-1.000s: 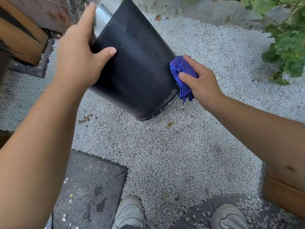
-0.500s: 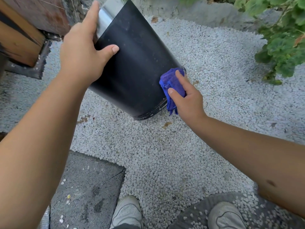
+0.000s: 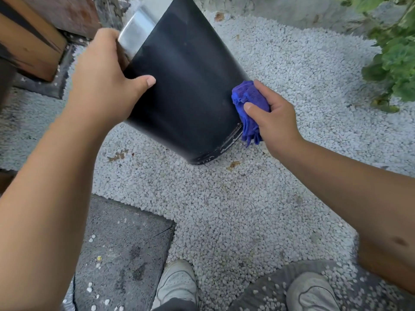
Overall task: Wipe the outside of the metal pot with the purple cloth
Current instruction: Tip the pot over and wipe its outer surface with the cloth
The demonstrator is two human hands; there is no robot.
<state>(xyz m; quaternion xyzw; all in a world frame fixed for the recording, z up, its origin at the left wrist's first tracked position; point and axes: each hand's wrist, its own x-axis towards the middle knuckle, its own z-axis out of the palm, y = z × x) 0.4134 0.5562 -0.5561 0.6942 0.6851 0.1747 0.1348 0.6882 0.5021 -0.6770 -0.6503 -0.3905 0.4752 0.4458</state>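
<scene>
A tall black metal pot stands tilted on white gravel, its base edge on the stones and its shiny inside showing at the rim, top left. My left hand grips the pot at its rim, thumb across the black wall. My right hand holds a bunched purple cloth and presses it against the pot's lower right side, just above the base. The pot's far side is hidden.
White gravel covers the ground. A dark stone slab lies at lower left, wooden planks at upper left, a green plant at upper right. My two shoes are at the bottom edge.
My right hand slid the cloth down along the pot's right side toward the base, then slightly back up. My left hand shifted its grip on the rim.
</scene>
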